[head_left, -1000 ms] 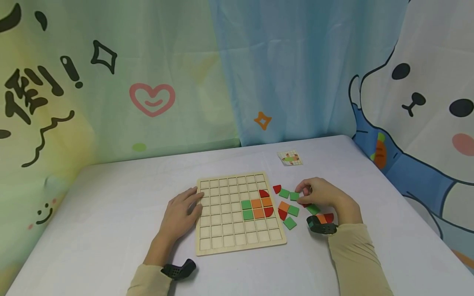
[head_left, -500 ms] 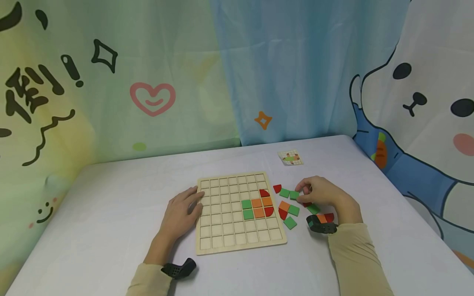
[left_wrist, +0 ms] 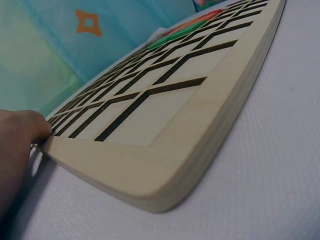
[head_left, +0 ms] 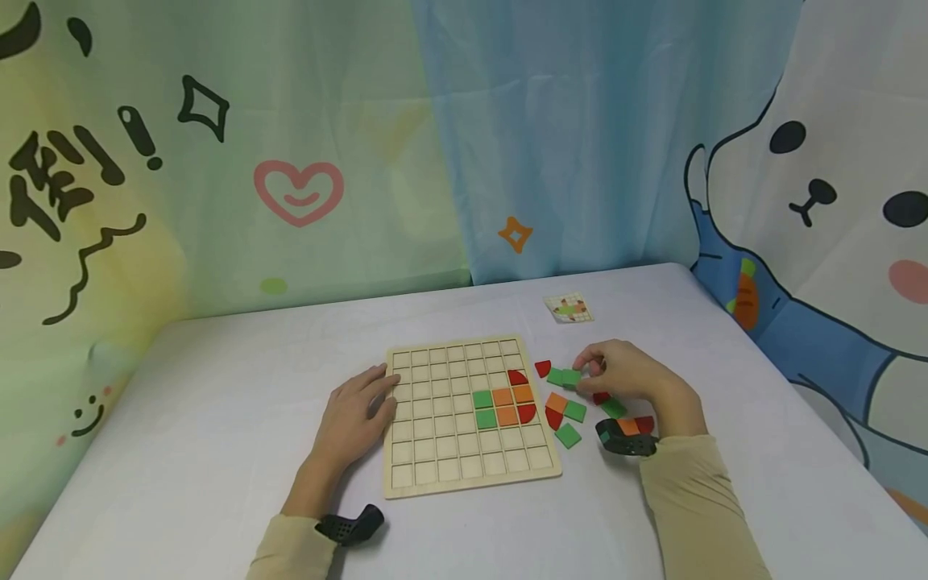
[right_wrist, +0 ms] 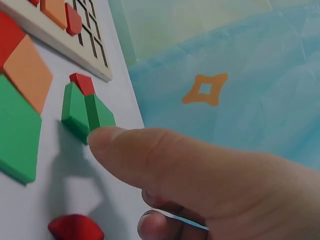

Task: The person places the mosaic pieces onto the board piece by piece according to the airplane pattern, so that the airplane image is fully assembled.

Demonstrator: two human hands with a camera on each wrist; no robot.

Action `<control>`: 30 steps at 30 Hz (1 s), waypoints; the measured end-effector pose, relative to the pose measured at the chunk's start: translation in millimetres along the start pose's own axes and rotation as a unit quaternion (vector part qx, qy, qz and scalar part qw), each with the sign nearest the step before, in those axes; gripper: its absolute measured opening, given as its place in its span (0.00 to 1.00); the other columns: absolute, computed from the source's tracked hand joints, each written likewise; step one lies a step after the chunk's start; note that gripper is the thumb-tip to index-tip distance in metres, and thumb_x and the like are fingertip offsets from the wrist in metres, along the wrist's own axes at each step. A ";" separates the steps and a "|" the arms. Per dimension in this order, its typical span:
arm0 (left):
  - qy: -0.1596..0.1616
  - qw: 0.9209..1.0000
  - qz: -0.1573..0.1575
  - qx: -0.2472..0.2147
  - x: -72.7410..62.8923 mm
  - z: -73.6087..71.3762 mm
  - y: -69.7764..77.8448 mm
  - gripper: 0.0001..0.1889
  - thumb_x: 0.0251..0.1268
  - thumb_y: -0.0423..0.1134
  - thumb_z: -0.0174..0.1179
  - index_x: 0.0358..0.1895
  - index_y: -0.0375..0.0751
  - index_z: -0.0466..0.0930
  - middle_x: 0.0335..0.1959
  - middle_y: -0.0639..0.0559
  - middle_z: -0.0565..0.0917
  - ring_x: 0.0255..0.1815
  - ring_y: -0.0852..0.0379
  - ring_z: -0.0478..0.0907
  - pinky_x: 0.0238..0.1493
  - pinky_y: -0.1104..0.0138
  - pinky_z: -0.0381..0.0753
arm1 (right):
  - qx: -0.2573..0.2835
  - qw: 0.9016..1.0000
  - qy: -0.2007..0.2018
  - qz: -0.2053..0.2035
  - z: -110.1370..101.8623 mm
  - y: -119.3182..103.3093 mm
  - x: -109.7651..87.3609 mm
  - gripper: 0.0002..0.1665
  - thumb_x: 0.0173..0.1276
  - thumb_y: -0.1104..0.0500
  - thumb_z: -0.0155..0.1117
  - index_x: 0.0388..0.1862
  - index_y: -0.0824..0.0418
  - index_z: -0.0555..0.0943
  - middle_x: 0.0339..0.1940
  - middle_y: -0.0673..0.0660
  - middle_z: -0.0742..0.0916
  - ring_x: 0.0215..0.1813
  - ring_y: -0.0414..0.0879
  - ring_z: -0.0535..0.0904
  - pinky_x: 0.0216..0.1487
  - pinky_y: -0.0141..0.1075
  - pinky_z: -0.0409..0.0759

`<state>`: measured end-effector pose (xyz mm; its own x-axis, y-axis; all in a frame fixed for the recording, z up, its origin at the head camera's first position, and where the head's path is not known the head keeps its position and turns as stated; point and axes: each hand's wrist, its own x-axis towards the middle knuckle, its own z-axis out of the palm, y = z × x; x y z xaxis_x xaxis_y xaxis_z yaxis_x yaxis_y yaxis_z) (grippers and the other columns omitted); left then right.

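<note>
A square wooden grid board (head_left: pixel 435 451) lies on the table, holding several green, orange and red tiles near its right side. At its left edge rests my left hand (head_left: pixel 355 419), fingers laid over the rim; the left wrist view shows the hand (left_wrist: pixel 20 150) at the board's edge (left_wrist: pixel 170 165). To the right of the board, my right hand (head_left: pixel 627 370) pinches a green square tile (right_wrist: pixel 101 111) between thumb and fingers. It overlaps another green tile (right_wrist: pixel 74 111), with a red tile (right_wrist: pixel 84 83) just beyond.
Loose tiles lie right of the board, among them an orange square (head_left: pixel 557 403), a green square (head_left: pixel 568 436) and a red quarter-circle (head_left: pixel 543 369). A small pattern card (head_left: pixel 569 308) lies farther back. A printed curtain (head_left: pixel 348 266) hangs behind the table.
My right hand has shifted slightly left and away, carrying the green tile toward the neighbouring green one. The red tile under the hand shows more. My left hand stays put.
</note>
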<state>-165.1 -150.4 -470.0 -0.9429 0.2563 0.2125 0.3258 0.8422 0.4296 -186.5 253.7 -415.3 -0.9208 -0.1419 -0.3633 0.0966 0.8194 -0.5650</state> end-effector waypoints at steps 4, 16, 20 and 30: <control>0.000 1.000 0.000 -0.002 -0.2 -0.9 0.4 0.20 0.68 0.47 0.52 0.61 0.50 0.76 0.68 0.49 0.71 0.70 0.47 0.65 0.70 0.47 0.60 | -0.004 1.000 0.002 -0.011 -0.5 -6.7 -1.0 0.18 0.58 0.54 0.69 0.46 0.58 0.80 0.23 0.52 0.72 0.29 0.45 0.70 0.30 0.34 0.65; 0.000 1.000 -0.003 -0.006 -0.7 -0.7 -0.7 0.20 0.68 0.48 0.52 0.61 0.50 0.76 0.68 0.49 0.70 0.70 0.48 0.65 0.71 0.48 0.60 | -0.012 0.997 0.002 -0.072 4.2 -27.0 -3.6 0.17 0.58 0.55 0.70 0.44 0.59 0.80 0.21 0.50 0.69 0.22 0.42 0.65 0.24 0.31 0.63; 0.001 1.000 -0.002 -0.004 -0.5 0.0 -1.3 0.20 0.68 0.48 0.52 0.61 0.51 0.76 0.68 0.50 0.70 0.70 0.48 0.65 0.71 0.48 0.60 | -0.016 0.996 0.000 -0.089 7.9 -34.9 -3.5 0.17 0.58 0.54 0.70 0.45 0.58 0.80 0.20 0.49 0.69 0.21 0.41 0.63 0.22 0.31 0.64; 0.002 1.000 0.001 -0.007 -0.3 0.7 -1.7 0.20 0.68 0.47 0.52 0.61 0.50 0.76 0.68 0.50 0.71 0.70 0.48 0.65 0.70 0.48 0.60 | -0.012 0.993 0.004 -0.114 20.6 -54.7 -1.6 0.12 0.57 0.56 0.71 0.39 0.56 0.80 0.20 0.49 0.70 0.24 0.42 0.65 0.27 0.32 0.66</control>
<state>-165.4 -151.6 -471.4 -0.9420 0.2560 0.2170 0.3285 0.8354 0.4406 -182.5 197.7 -399.1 -0.9207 -0.3204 -0.2228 -0.1227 0.7797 -0.6140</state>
